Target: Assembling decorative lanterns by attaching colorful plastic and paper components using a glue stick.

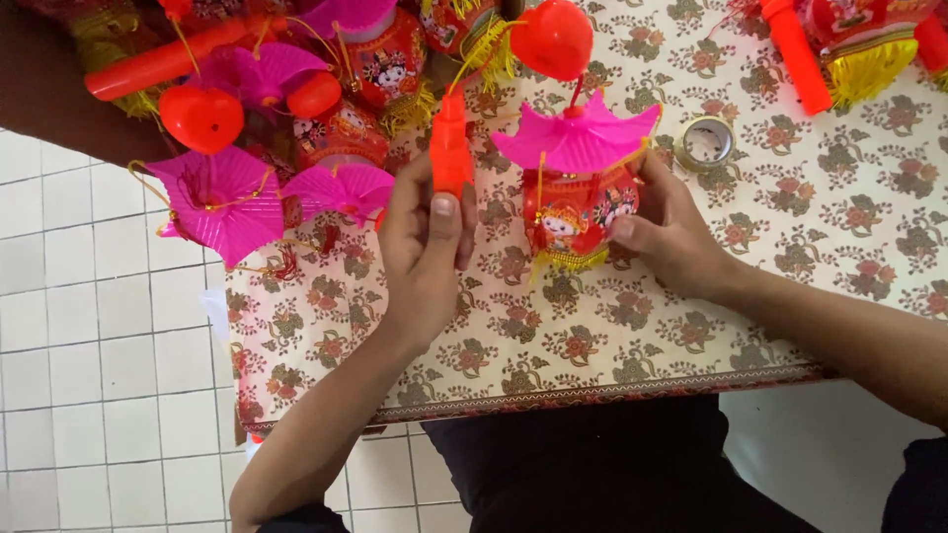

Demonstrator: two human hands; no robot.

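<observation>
My left hand [425,247] is closed around an orange-red plastic handle stick [451,148], thumb pressed on its lower end. A yellow cord runs from the stick up to a red heart-shaped piece [553,38]. My right hand [671,232] grips the side of a small red lantern [578,212] with cartoon figures, a gold fringe at its base and a pink pagoda-style roof [578,133]. The lantern stands on the table between my two hands.
A floral-patterned tablecloth [592,336] covers the table. A pile of similar red and pink lanterns [296,109] lies at the upper left. A roll of clear tape [705,141] sits right of the lantern. More red sticks [795,54] lie at the upper right. White floor tiles [99,375] are to the left.
</observation>
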